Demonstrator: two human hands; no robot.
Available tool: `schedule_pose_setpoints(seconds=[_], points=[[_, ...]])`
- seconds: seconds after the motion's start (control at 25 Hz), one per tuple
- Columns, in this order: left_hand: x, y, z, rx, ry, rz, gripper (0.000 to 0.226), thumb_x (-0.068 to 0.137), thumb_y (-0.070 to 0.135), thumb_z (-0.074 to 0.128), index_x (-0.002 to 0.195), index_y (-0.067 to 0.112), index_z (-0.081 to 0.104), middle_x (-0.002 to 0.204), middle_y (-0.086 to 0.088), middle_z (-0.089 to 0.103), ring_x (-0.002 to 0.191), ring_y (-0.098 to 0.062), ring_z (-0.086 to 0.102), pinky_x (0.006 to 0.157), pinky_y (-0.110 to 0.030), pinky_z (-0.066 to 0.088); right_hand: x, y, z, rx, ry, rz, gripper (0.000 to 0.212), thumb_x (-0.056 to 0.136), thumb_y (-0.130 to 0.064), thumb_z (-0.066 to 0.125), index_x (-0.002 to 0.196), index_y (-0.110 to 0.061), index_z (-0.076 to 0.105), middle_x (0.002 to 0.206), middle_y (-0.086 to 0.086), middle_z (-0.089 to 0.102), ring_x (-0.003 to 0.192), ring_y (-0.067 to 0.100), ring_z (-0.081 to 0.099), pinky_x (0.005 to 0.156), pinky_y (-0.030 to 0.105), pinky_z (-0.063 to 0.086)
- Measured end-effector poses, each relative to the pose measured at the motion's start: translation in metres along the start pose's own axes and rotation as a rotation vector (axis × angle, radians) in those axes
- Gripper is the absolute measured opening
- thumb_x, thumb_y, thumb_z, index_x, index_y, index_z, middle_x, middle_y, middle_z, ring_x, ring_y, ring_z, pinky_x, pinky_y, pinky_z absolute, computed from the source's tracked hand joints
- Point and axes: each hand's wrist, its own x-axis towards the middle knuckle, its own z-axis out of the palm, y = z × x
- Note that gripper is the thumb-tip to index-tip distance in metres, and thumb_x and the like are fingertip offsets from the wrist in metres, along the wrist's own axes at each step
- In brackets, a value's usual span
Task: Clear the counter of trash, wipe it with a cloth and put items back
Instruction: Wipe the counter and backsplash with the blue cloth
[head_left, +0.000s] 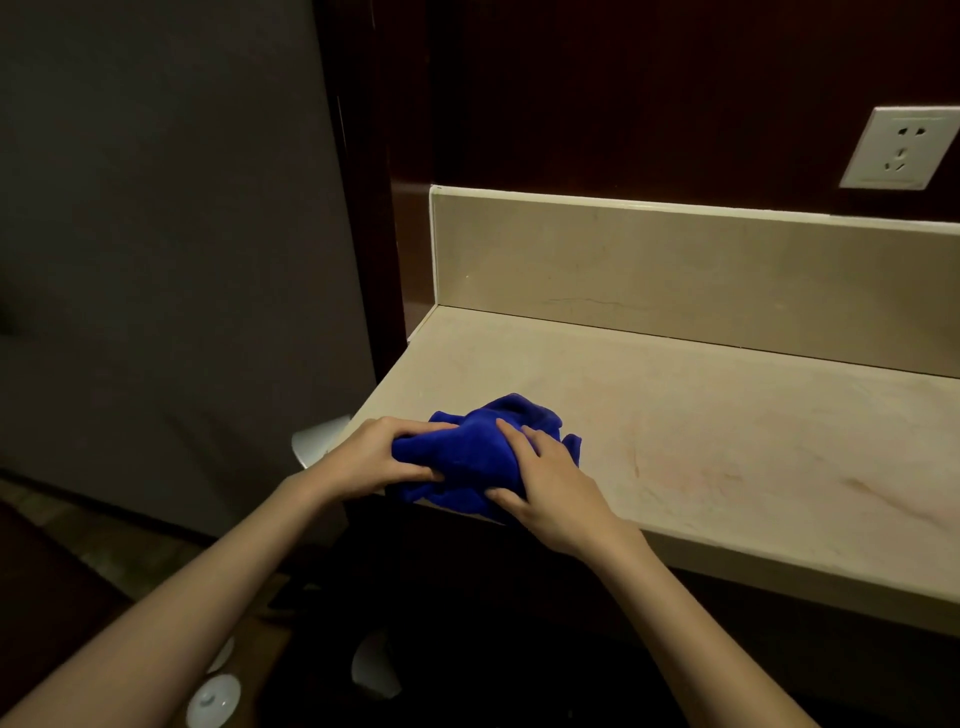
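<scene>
The beige tabletop (727, 415) runs along a low backsplash (675, 270), a wall socket (901, 148) above it. A bunched blue cloth (467, 457) sits at the tabletop's front left corner. My left hand (379, 457) grips its left side, my right hand (550, 483) clutches its right

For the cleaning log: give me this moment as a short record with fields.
cloth: blue, bunched, at the counter's front left edge
left hand: grips the cloth's left side
right hand: grips the cloth's right side
counter: beige stone, faint reddish stains at right
wall: white socket at upper right
below: white lidded crockery at lower left
</scene>
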Motion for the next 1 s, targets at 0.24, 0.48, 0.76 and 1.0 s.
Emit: schedule_pose_setpoints(seconds=[0.24,0.48,0.76,1.0], points=[[0.008,-0.007,-0.005,0.012,0.01,-0.018,0.051,0.08,0.023,0.075,0.114,0.056,0.057,0.112,0.022,0.067,0.106,0.003,0.061,0.092,-0.024,0.05,0.013,0.003,0.0,0.008,0.002,-0.018,0.074,0.092,-0.048,0.051,0.151,-0.03,0.011,0.152,0.0,0.026,0.137,0.018,0.028,0.103,0.038,0.039],[0.049,-0.028,-0.027,0.005,0.018,-0.069,0.055,0.083,0.011,0.071,0.115,0.051,0.052,0.11,0.021,0.064,0.104,0.007,0.059,0.086,-0.017,0.049,0.064,0.006,-0.001,0.029,0.014,-0.01,0.073,0.092,-0.046,0.051,0.151,-0.028,0.012,0.151,0.002,0.028,0.135,0.02,0.03,0.103,0.038,0.038],[0.135,-0.057,-0.054,0.031,0.027,-0.058,0.048,0.084,0.01,0.07,0.113,0.046,0.057,0.105,0.019,0.068,0.099,0.004,0.062,0.082,-0.017,0.052,0.149,0.028,-0.009,0.012,0.047,0.055,0.073,0.093,-0.046,0.051,0.151,-0.026,0.012,0.151,0.004,0.029,0.136,0.022,0.031,0.103,0.038,0.038],[0.21,-0.071,-0.068,0.094,0.088,-0.086,0.044,0.085,0.012,0.069,0.125,0.028,0.061,0.108,0.011,0.066,0.096,0.0,0.06,0.088,-0.021,0.048,0.226,0.061,-0.019,0.009,0.053,0.138,0.074,0.092,-0.046,0.053,0.151,-0.026,0.012,0.151,0.005,0.028,0.138,0.024,0.028,0.105,0.042,0.036]])
